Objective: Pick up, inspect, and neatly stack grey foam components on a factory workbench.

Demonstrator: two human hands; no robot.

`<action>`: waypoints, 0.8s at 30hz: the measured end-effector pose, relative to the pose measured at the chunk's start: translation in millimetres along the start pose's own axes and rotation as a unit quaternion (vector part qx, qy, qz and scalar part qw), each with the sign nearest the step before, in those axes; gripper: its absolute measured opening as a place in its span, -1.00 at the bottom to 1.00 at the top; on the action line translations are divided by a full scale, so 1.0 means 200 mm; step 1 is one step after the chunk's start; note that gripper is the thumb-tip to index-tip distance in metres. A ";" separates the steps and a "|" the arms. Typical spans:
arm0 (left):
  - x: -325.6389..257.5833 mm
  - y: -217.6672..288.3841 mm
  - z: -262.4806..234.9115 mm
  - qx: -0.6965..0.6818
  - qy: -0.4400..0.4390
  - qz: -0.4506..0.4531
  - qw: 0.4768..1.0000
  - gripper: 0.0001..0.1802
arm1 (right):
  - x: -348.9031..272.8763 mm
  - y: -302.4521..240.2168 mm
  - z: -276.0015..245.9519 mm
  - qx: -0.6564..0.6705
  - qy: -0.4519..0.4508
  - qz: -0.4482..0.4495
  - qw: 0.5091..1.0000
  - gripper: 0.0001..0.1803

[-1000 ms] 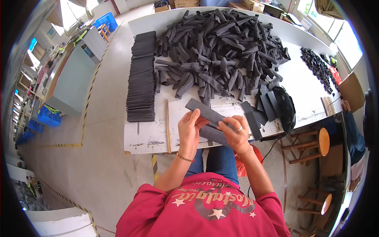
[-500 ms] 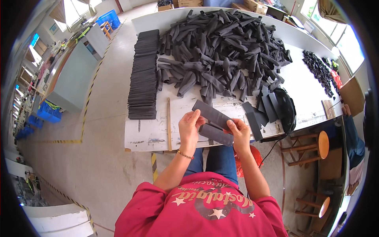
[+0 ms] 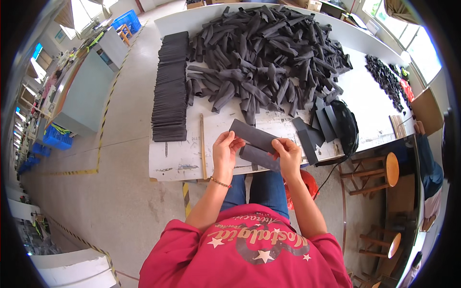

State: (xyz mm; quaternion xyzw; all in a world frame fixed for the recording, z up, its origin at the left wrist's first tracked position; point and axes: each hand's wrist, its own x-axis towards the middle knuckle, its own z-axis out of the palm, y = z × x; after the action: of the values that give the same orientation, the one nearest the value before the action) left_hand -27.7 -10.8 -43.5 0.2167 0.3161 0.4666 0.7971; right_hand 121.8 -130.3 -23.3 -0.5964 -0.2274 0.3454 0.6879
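My left hand (image 3: 224, 150) and my right hand (image 3: 289, 154) hold two flat dark grey rectangular pieces over the near edge of the white table (image 3: 177, 158). The upper piece (image 3: 253, 135) lies slanted between both hands. The lower piece (image 3: 259, 157) sits just under it, gripped at its right end by my right hand and touched by my left fingers. A big heap of curled dark grey pieces (image 3: 261, 57) fills the table's middle. A neat row of stacked flat pieces (image 3: 171, 86) runs along the table's left side.
A thin wooden stick (image 3: 202, 146) lies on the table by my left hand. A few flat pieces (image 3: 317, 127) and a black round object (image 3: 346, 126) lie to the right. Small black parts (image 3: 384, 81) lie far right. Wooden stools (image 3: 379, 173) stand at right.
The two pieces in my hands have shifted slightly toward me and to the right; both hands keep their grip.
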 end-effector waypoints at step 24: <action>1.05 0.21 -0.04 0.701 0.037 0.353 0.618 -0.84 | 0.24 0.14 -0.62 -0.631 0.140 -0.168 0.745 -0.71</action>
State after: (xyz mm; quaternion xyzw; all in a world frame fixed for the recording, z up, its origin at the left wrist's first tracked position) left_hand 18.6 194.9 -85.3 0.7871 0.4757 0.3567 0.1641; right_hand 238.1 -176.1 -78.4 -0.8881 -0.3910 -0.0855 0.2261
